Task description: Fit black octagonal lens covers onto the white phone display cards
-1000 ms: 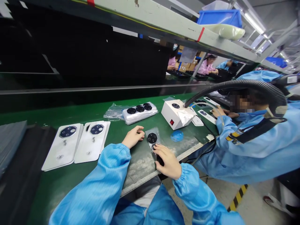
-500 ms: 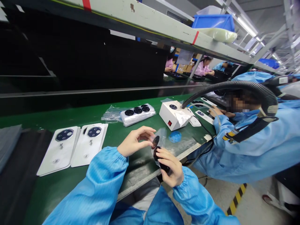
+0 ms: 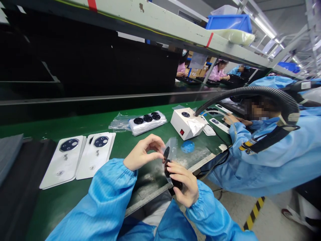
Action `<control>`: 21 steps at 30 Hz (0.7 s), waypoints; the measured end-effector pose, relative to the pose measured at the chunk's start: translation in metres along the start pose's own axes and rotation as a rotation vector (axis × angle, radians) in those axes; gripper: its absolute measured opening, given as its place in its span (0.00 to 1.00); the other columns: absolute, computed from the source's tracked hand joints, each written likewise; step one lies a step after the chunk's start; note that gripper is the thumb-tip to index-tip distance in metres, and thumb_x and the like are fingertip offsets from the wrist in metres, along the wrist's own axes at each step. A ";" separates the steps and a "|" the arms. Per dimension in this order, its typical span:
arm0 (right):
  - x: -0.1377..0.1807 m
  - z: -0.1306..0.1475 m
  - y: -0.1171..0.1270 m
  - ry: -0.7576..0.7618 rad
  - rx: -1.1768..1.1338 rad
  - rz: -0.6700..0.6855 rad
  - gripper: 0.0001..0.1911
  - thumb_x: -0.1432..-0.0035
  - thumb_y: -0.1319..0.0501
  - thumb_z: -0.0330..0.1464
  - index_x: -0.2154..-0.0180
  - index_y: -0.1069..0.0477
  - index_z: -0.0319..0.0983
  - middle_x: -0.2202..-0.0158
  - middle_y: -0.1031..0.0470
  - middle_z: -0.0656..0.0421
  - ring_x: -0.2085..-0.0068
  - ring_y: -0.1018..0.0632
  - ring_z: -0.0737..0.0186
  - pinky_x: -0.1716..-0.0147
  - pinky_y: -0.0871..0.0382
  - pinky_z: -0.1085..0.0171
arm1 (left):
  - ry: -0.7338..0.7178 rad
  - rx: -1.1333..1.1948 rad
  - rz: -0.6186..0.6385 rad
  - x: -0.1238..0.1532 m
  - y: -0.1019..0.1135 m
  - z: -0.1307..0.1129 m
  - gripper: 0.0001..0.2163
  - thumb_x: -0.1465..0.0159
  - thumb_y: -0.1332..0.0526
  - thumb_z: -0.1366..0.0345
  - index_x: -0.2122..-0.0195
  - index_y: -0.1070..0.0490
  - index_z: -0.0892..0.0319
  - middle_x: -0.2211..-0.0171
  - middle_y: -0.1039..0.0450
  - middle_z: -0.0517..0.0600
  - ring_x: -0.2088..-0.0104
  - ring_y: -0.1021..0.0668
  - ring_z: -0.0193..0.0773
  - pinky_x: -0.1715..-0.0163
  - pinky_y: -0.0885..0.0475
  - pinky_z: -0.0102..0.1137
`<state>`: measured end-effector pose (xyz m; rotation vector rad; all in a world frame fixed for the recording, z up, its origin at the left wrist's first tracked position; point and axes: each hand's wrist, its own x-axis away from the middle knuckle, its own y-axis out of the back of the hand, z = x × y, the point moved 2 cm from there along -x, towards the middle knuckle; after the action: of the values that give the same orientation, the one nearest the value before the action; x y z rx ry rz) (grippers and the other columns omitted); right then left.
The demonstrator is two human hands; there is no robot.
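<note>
My left hand (image 3: 142,152) and my right hand (image 3: 183,182) are raised just above the green bench (image 3: 125,140). Between them is a small clear plastic bag (image 3: 172,147) with a round black camera-ring part (image 3: 166,152) in it. The left fingers pinch the bag at the black part. The right hand grips the bag's lower end, where a second dark piece (image 3: 173,177) shows under its fingers. Both arms wear blue sleeves.
Two stacks of white phone back covers (image 3: 75,157) lie to the left. A bagged bundle with black rings (image 3: 146,121) sits behind, beside a white box with a red switch (image 3: 187,124) and a black hose (image 3: 250,92). A co-worker in blue (image 3: 271,144) works at the right.
The bag with the black part lay flat on the bench one second ago. Both hands have since lifted it and now hold it between them, nearly still.
</note>
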<state>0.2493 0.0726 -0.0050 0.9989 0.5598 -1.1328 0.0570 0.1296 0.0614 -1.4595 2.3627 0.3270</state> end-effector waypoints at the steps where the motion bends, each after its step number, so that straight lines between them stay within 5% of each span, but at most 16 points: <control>1: 0.000 0.001 -0.001 -0.008 -0.015 -0.007 0.22 0.47 0.45 0.27 0.49 0.34 0.41 0.52 0.26 0.50 0.47 0.27 0.48 0.49 0.32 0.42 | -0.005 0.006 0.001 0.000 0.000 0.000 0.10 0.45 0.34 0.68 0.63 0.32 0.58 0.66 0.30 0.47 0.69 0.24 0.34 0.67 0.27 0.30; 21: -0.007 0.012 -0.002 -0.106 -0.284 -0.061 0.18 0.45 0.43 0.33 0.52 0.30 0.40 0.55 0.24 0.50 0.50 0.25 0.48 0.49 0.32 0.46 | -0.221 0.114 0.013 -0.001 -0.004 -0.003 0.10 0.42 0.35 0.71 0.60 0.30 0.54 0.64 0.36 0.46 0.69 0.27 0.29 0.69 0.29 0.26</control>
<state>0.2437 0.0657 0.0056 0.6778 0.6485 -1.1171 0.0605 0.1277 0.0646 -1.2859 2.1787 0.3329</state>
